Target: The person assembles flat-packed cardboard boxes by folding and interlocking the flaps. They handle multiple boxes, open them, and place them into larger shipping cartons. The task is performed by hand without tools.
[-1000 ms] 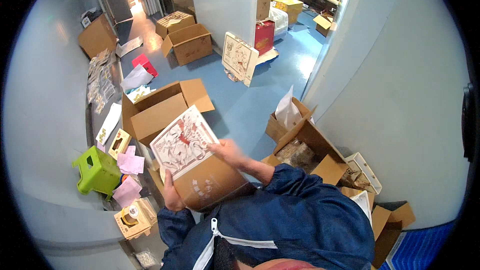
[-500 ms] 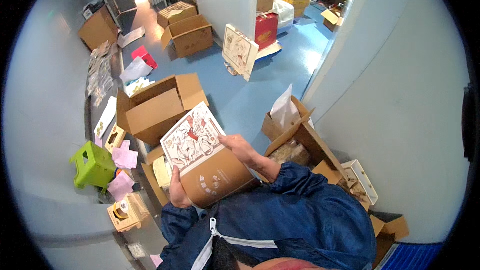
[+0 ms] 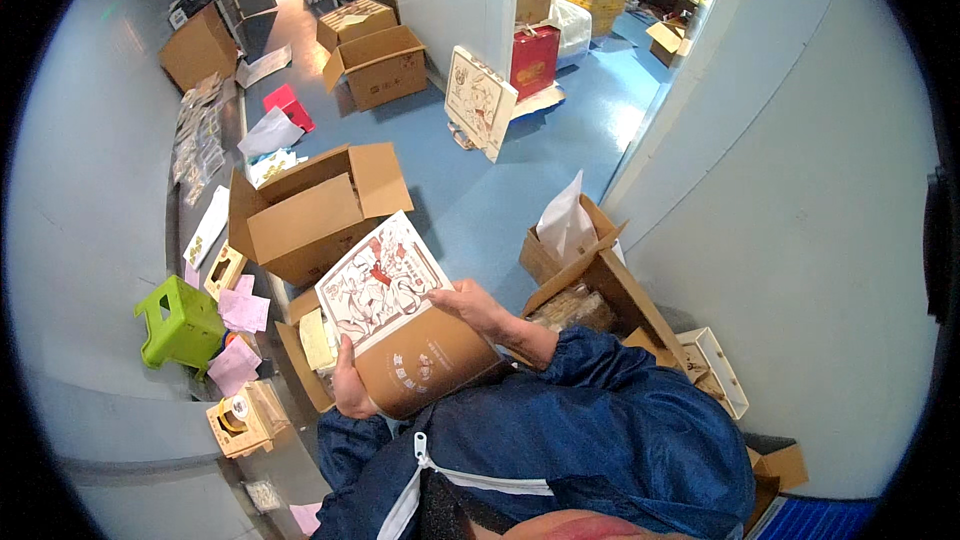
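Between my two hands I hold a flat gift box (image 3: 405, 315), its upper part white with a brown and red line drawing, its lower part brown with pale lettering. My left hand (image 3: 352, 382) grips its lower left edge, thumb on the face. My right hand (image 3: 478, 308) clasps the right edge, thumb lying on the front and the other fingers partly hidden. The box is tilted, its lower end close to my blue jacket. Just beyond it stands an open cardboard carton (image 3: 305, 220). A smaller open carton (image 3: 305, 355) with pale yellowish contents is partly covered by the box.
At my right are an open carton (image 3: 640, 295) with wrapped contents and a white bag (image 3: 567, 225). Along the left stand a green stool (image 3: 180, 325), pink papers (image 3: 243, 310) and a tape dispenser (image 3: 240, 418). A similar white box (image 3: 480, 100) leans by the doorway.
The held box has shifted slightly left and down in the view, with both hands still on it. The surroundings have moved only a little with my head.
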Demonstrator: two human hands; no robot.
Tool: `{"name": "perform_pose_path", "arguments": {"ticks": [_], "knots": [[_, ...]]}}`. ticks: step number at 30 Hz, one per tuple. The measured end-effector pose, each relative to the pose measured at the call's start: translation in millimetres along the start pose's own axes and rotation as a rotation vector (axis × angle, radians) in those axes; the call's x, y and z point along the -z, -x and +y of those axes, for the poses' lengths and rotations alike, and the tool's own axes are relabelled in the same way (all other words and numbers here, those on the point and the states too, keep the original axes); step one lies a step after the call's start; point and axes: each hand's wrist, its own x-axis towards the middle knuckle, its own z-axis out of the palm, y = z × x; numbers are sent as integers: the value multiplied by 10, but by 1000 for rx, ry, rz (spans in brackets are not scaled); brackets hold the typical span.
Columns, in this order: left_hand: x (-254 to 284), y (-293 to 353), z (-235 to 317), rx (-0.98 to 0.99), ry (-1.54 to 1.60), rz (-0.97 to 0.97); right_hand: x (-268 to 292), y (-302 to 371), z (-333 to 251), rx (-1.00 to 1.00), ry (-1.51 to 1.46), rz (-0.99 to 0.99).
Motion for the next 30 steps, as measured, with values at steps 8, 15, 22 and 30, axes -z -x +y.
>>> {"name": "perform_pose_path", "arguments": {"ticks": [8, 15, 22, 30], "knots": [[-70, -16, 2, 1, -46, -18, 37, -23, 38, 62, 18, 7], [-55, 4, -9, -34, -47, 9, 23, -15, 4, 78, -48, -13], [-100, 35, -75, -76, -28, 31, 49, 28, -10, 54, 45, -12], [-40, 31, -106, -147, -80, -3, 116, 87, 224, 105, 55, -39]]}}
